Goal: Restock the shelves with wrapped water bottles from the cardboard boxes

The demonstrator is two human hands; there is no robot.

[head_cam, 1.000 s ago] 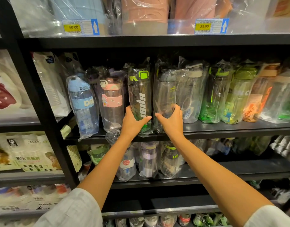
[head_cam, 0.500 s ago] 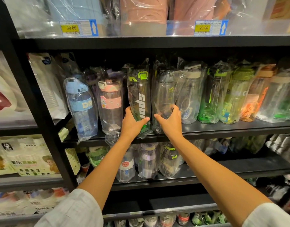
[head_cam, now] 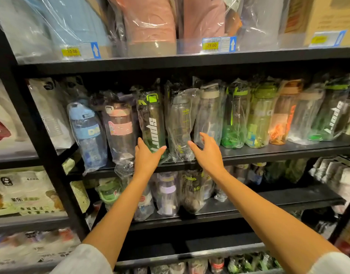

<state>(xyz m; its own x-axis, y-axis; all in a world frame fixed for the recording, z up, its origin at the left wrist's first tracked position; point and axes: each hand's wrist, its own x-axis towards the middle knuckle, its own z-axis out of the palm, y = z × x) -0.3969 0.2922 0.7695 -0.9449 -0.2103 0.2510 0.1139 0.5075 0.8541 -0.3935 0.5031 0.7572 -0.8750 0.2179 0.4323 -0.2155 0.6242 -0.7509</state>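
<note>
1. Looking through the head camera, both arms reach to the middle shelf (head_cam: 269,153) of a black rack; wrapped bottles stand along it in a row, and the step in hand looks like settling two of them near the front edge.
2. The left hand (head_cam: 147,156) cups the base of the dark green sports bottle (head_cam: 153,123); fingers lie on its left side and the thumb on its right, so it grasps that bottle low down.
3. The right hand (head_cam: 206,153) is released, with fingers spread and relaxed; its thumb is close to the foot of the clear bottle (head_cam: 180,123), but whether it touches the wrapper I cannot tell; the fingertips hover in front of the neighbouring beige-capped bottle (head_cam: 208,119).
4. The clear bottle stands upright between the two hands, just beside the sports bottle; further right a run of green bottles (head_cam: 259,119) and an orange bottle (head_cam: 283,117) fills the shelf.
5. No cardboard box is in view; by my judgement the next move calls for letting go of the sports bottle without tipping it, since the loose plastic wrappers look slippery, then turning away to fetch more stock.
6. The shelf below holds more wrapped bottles (head_cam: 167,196); price tags (head_cam: 211,45) sit on the shelf above.
</note>
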